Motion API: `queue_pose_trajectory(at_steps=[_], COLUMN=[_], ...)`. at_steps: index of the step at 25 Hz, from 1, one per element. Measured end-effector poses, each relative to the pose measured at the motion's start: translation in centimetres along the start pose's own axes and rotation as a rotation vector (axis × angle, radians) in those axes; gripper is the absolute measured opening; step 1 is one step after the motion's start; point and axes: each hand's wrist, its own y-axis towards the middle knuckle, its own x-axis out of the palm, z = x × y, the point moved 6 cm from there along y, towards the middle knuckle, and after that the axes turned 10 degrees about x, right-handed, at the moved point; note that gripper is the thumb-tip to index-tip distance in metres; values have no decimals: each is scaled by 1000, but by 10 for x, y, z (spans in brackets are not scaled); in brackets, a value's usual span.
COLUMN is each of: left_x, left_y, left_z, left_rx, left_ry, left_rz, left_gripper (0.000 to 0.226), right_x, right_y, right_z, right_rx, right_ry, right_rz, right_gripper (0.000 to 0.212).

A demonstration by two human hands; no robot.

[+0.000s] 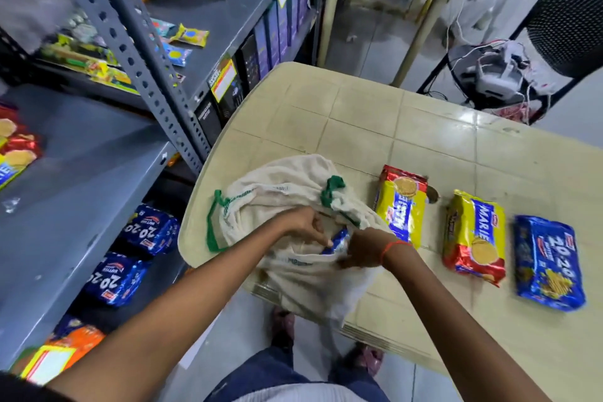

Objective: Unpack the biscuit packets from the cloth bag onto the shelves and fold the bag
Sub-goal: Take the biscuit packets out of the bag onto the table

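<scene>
A cream cloth bag (284, 183) with green handles lies on the corner of a beige table (375, 114). Both hands are at its mouth. My left hand (306, 222) holds the bag's upper edge. My right hand (362, 250) grips a blue biscuit packet (339, 241) that pokes out of the opening, mostly hidden by cloth. To the right on the table lie two yellow-and-red Marie packets (403, 206) (474, 237) and a blue 20-20 packet (548, 263).
A grey metal shelf rack (81, 173) stands to the left, with blue 20-20 packets (150, 228) on a lower shelf and a red-yellow packet (16, 147) on the middle one. A black chair (567, 23) with cables stands behind the table. A person in white stands at the far right.
</scene>
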Motion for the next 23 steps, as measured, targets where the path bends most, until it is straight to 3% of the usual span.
queue_pose_trajectory(at_steps=[3, 8, 10, 12, 15, 17, 19, 21, 23], left_x=[29, 45, 36, 16, -30, -59, -80, -92, -99], left_y=[8, 15, 16, 14, -2, -14, -21, -25, -23], left_z=[14, 11, 1, -9, -16, -28, -44, -59, -71], left_rx=[19, 14, 19, 17, 20, -13, -43, -110, -155], left_ry=[47, 83, 7, -49, -166, -288, -395, -351, -231], left_rz=[-62, 32, 42, 96, 295, 437, 517, 535, 471], left_gripper=[33, 54, 51, 44, 29, 26, 37, 47, 45], right_x=[35, 65, 71, 73, 53, 36, 25, 18, 8], right_y=[3, -1, -1, 6, 22, 33, 44, 55, 64], right_z=[25, 46, 49, 37, -9, -46, -72, -81, -78], right_rx=[137, 270, 319, 250, 113, 45, 24, 26, 9], right_ry=[193, 602, 967, 1374, 1735, 1828, 1805, 1706, 1624], right_rz=[67, 158, 215, 210, 56, -46, -117, -92, -21], right_gripper=[56, 51, 38, 16, 22, 23, 47, 62, 62])
